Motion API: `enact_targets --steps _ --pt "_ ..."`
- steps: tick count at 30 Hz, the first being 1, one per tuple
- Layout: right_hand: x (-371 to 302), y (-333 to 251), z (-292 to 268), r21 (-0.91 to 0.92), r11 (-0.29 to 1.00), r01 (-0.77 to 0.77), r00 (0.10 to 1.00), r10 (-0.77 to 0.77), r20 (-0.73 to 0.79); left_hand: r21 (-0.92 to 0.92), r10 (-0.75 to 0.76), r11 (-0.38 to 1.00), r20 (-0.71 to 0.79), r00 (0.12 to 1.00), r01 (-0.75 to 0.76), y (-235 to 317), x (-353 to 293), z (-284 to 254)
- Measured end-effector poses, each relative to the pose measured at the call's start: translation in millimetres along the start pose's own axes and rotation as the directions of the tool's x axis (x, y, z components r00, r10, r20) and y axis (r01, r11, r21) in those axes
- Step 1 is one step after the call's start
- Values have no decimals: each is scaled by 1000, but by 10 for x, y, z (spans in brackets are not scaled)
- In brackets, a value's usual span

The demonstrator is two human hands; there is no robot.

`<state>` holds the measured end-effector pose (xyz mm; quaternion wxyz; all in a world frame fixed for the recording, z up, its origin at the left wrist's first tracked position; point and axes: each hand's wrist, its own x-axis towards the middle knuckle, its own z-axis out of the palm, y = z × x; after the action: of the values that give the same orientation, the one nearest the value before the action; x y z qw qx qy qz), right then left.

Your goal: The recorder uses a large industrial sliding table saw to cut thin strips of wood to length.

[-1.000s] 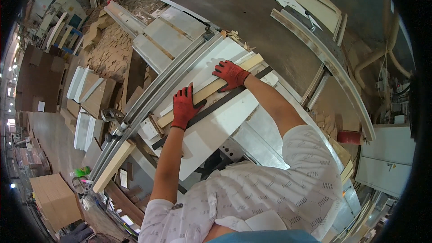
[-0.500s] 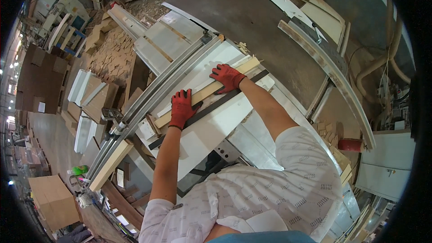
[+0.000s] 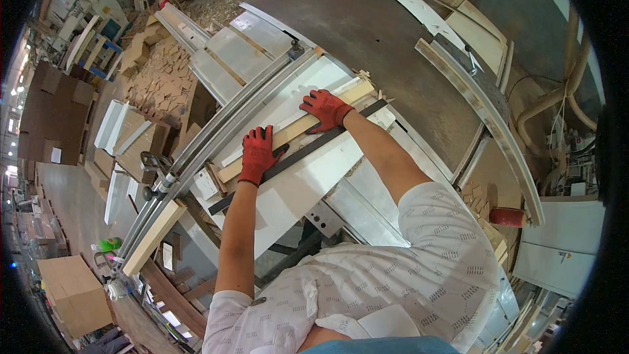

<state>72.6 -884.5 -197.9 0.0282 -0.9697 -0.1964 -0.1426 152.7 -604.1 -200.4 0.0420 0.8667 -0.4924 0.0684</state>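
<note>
Wearing a red glove with dark fingertips, my left hand (image 3: 257,155) lies over a pale wooden strip (image 3: 289,133), its thumb on the near side and its fingers across the far side. Farther right, my right hand (image 3: 325,110) holds the same strip down in a matching glove. The strip rests along a white work surface (image 3: 298,191) and slants up to the right. A dark straight bar (image 3: 306,149) runs parallel on its near side. Beside the strip's left end is a small wooden block (image 3: 214,176). The gloves hide parts of the strip.
A metal rail (image 3: 246,95) runs along the surface's far left side. Beyond lies a large dark tabletop (image 3: 327,3). A curved beam (image 3: 481,121) and a red tub (image 3: 506,217) are at right. Cardboard boxes (image 3: 75,295) and scrap pieces (image 3: 164,72) lie at left.
The view has shifted a little. Both hands stay on the wooden strip and appear slightly farther left, along with the strip.
</note>
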Motion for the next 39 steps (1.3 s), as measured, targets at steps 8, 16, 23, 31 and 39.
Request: enact_targets --steps 8,16,23,31,39 --pt "-2 35 79 -2 1000 2 1000 -2 -4 18 -1 1000 11 1000 1 -23 14 39" --pt "9 13 50 28 1000 6 1000 -6 -1 59 -11 998 -55 998 15 -38 2 122" --pt "-28 -31 47 -7 1000 -25 999 25 39 30 -52 998 -52 997 54 34 -43 62" --pt "-37 -164 59 46 980 -192 981 189 51 -35 -180 983 -58 982 178 141 -54 161" --pt "111 -347 20 38 925 -377 923 372 101 -91 -235 969 -70 969 229 154 -50 81"
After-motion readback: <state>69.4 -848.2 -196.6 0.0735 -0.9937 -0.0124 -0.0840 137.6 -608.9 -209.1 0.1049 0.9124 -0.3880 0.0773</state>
